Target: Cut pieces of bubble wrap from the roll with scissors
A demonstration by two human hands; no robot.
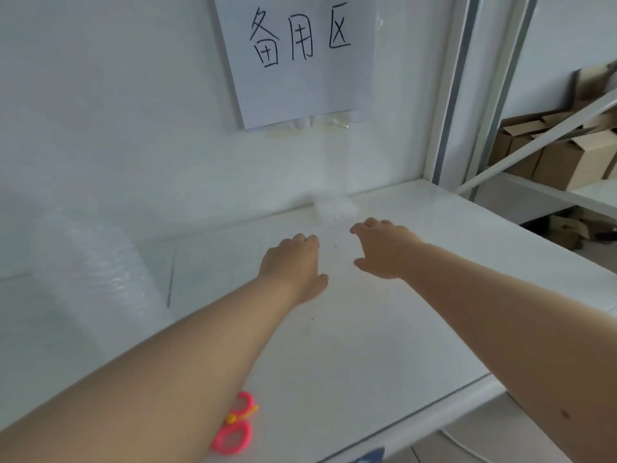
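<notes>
Your arms reach forward over the white table point(384, 345). Left hand point(293, 265) lies palm down, fingers curled under at the tips, thumb out toward the right. Right hand point(384, 248) sits just beside it, fingers bent and spread, thumb low, gap between thumb and fingers wide. Neither hand holds a tool.

A clear piece of wrap point(334, 208) lies just past your fingertips, at the table's back edge against the wall. It's very faint; can't tell if your fingers touch it or if a sheet runs under your hands.

The roll point(100, 272) stands at the left, near the wall, well apart from both hands. It's blurred and nearly blends with the background.

Scissors point(235, 426) lie on the table near the front edge, pink handles showing, partly hidden under your left forearm. Blades not visible.

A paper sign point(300, 58) with handwritten characters hangs on the wall above the wrap. Cardboard boxes point(561, 152) sit on a shelf at the far right.
</notes>
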